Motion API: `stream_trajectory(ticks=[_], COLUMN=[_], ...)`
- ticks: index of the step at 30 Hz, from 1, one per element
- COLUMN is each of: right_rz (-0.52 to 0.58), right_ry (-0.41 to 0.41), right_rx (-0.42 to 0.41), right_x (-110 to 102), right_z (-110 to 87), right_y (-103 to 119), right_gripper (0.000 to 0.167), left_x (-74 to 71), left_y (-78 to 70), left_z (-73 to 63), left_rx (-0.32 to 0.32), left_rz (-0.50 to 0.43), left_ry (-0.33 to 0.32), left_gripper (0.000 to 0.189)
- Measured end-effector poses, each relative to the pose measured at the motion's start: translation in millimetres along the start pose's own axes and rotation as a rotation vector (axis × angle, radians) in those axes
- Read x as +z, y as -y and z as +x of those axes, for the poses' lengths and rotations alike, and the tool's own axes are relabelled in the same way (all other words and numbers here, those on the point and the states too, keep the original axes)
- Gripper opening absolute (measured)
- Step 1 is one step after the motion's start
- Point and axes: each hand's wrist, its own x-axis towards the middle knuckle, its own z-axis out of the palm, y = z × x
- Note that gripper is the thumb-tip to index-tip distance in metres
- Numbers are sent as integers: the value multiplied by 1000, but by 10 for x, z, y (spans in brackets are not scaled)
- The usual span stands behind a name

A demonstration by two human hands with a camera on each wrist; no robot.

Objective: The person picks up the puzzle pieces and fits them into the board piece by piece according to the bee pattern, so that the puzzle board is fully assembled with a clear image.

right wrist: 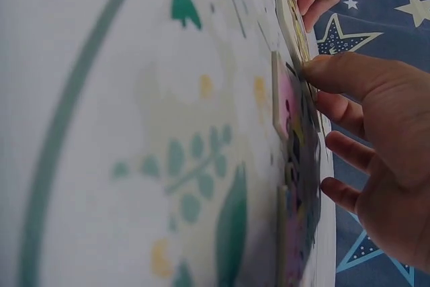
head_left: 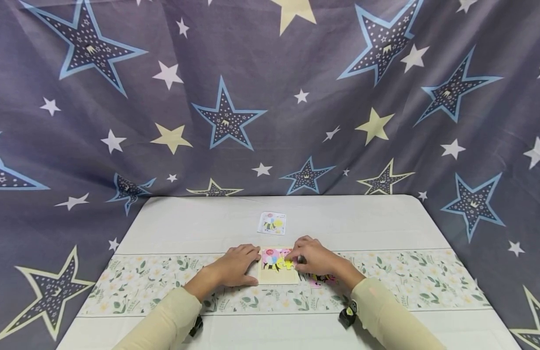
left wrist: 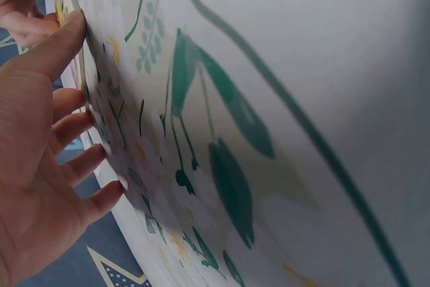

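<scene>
A wooden jigsaw tray (head_left: 276,277) lies on the table, its upper part filled with pink, blue and yellow pieces of a bee picture; bare wood shows along the bottom. My left hand (head_left: 238,265) rests along the tray's left edge, thumb near the lower corner and fingers spread. In the left wrist view its thumb (left wrist: 67,38) touches the tray's side. On the right, my right hand (head_left: 315,257) pinches a yellow puzzle piece (head_left: 289,265) between thumb and index finger, over the picture. The right wrist view shows its other fingers (right wrist: 346,149) extended, the piece mostly hidden.
Loose puzzle pieces (head_left: 318,280) with pink and black lie right of the tray, partly under the right forearm. A picture card (head_left: 272,223) of the bee lies behind the tray. A floral band (head_left: 156,282) crosses the white table (head_left: 200,223); a star-patterned curtain (head_left: 261,121) hangs behind.
</scene>
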Motion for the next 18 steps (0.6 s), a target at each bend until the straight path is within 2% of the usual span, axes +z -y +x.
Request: stream_trajectory(ticks=[11, 18], right_rz=[36, -7], right_ry=[-5, -1], right_rx=[1, 9], right_x=[11, 32], right_z=[19, 56], right_y=[-6, 41], right_gripper=[28, 28], left_x=[-1, 24], left_y=[4, 21], left_z=[-1, 14], left_rx=[-1, -3], left_rz=[-5, 1], left_ry=[-2, 2], left_gripper=[71, 71])
